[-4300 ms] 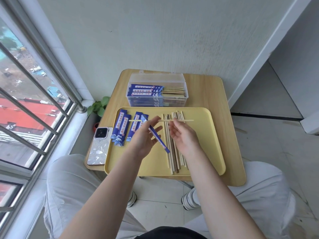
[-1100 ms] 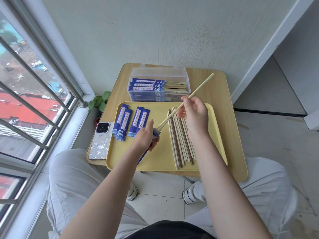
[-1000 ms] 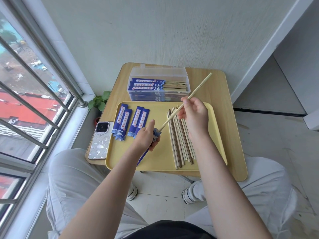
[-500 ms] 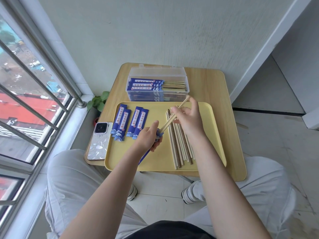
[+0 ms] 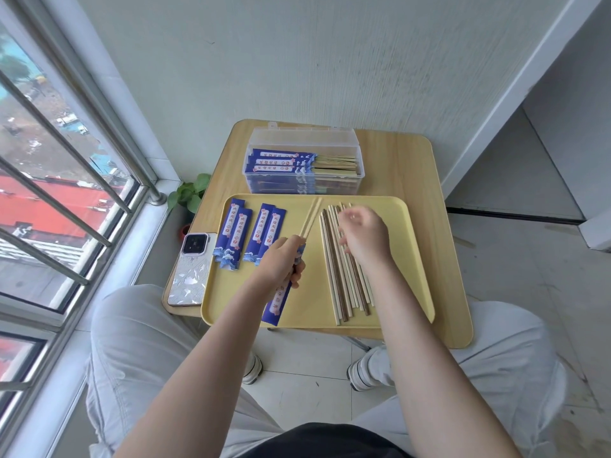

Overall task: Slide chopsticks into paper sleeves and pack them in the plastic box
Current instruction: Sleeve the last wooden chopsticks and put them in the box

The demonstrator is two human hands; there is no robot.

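Nearest to me, my left hand is curled round a blue paper sleeve, pinching it near its open mouth so the paper stays firm; the closed end points back toward my lap and hangs low over the yellow tray. A pair of chopsticks sits partly inside that sleeve, the bare ends sticking out past my fingers toward the far edge of the tray. I judge this pair is seated and ready to go into the box.

Just right of that, my right hand holds nothing. It is blurred, fingers loosely bent, hovering over the loose chopsticks, which lie side by side and lengthwise toward me so one pair can be lifted off without disturbing the rest. Whether the fingertips touch them I cannot tell.

Left of my gripping hand, four empty sleeves lie flat in two pairs on the tray, mouths nearest me, within easy reach. Beside the tray a phone rests on the wooden table, out of the working area.

Farthest off, the plastic box stands open just beyond the tray, against the wall. Finished sets are stacked in it, all turned the same way, blue paper to the left and wood tips to the right, so they pack flat.
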